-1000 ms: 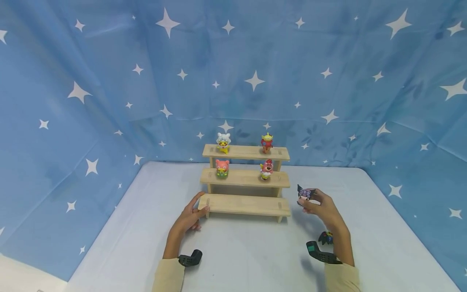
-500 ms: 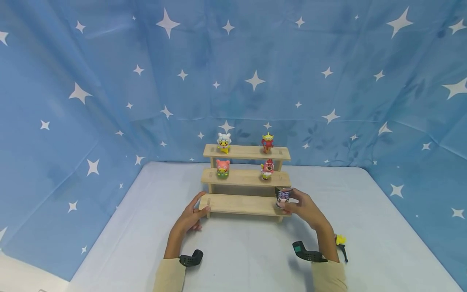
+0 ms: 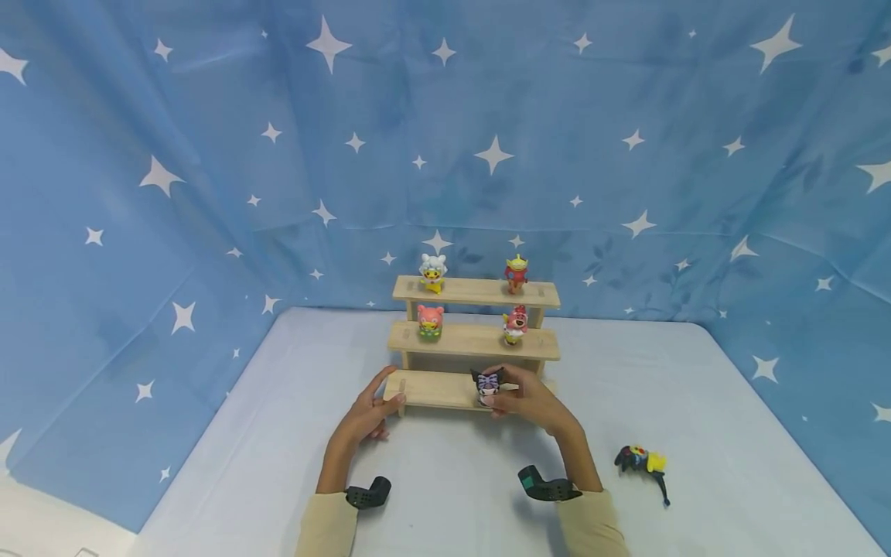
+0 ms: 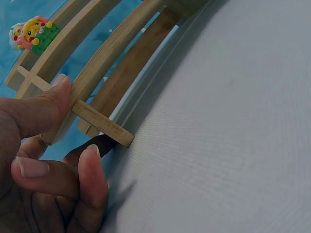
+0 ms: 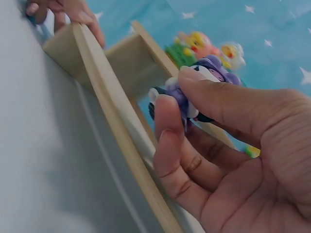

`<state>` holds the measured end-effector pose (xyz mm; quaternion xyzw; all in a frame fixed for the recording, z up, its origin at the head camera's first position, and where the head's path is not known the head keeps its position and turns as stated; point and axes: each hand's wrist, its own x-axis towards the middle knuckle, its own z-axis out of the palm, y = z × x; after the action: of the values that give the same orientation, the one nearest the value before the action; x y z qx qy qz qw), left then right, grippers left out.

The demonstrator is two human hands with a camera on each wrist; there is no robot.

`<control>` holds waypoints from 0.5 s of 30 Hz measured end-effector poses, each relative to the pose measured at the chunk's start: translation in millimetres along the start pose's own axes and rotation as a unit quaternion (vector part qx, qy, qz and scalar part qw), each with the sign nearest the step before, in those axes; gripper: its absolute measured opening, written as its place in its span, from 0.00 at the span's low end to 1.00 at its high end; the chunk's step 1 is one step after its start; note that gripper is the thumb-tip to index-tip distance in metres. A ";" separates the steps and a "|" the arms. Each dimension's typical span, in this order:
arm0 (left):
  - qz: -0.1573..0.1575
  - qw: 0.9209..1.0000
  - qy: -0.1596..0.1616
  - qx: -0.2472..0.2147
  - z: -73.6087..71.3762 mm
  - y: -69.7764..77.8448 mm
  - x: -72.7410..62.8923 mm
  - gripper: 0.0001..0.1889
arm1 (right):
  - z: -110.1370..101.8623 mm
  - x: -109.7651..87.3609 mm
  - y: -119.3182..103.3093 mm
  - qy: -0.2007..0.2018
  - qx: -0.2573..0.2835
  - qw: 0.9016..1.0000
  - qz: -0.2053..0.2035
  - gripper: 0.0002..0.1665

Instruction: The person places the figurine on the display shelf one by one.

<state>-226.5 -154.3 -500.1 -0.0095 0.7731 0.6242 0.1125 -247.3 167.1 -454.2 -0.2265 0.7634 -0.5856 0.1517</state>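
A three-tier wooden display stand [image 3: 431, 388] stands on the white table. My left hand [image 3: 365, 416] holds the left end of its lowest tier; in the left wrist view the thumb [image 4: 48, 104] lies against the board's edge. Between the thumb and fingers of my right hand [image 3: 532, 401] is a small black-and-purple figurine [image 3: 489, 385], upright at the lowest tier. The right wrist view shows the figurine [image 5: 177, 97] near the board, its base partly covered by fingers; whether it touches the wood I cannot tell.
On the middle tier stand a pink-and-green figurine [image 3: 430, 321] and a pink-and-white one [image 3: 515, 325]. The top tier bears a white-and-yellow figurine [image 3: 433, 273] and a red one with a yellow top [image 3: 516, 274]. A black-and-yellow figurine [image 3: 642, 459] lies on the table at right.
My right hand has carried the black-and-purple figurine leftward from beside the stand to the lowest tier. The black-and-yellow figurine has come into full view. My left hand keeps its hold.
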 end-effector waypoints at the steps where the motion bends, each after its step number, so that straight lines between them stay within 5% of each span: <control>1: 0.001 1.000 0.000 0.001 -0.2 0.3 0.1 0.39 | 3.6 3.4 -1.0 -0.005 0.005 1.000 -0.007 0.27; 15: -0.005 1.000 0.003 0.003 -0.9 -0.3 1.0 0.39 | 54.8 48.8 -1.3 0.044 0.015 0.997 -0.066 0.27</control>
<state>-227.6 -155.1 -500.4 -0.0151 0.7755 0.6208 0.1138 -261.3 96.1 -466.0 -0.2479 0.7440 -0.6150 0.0823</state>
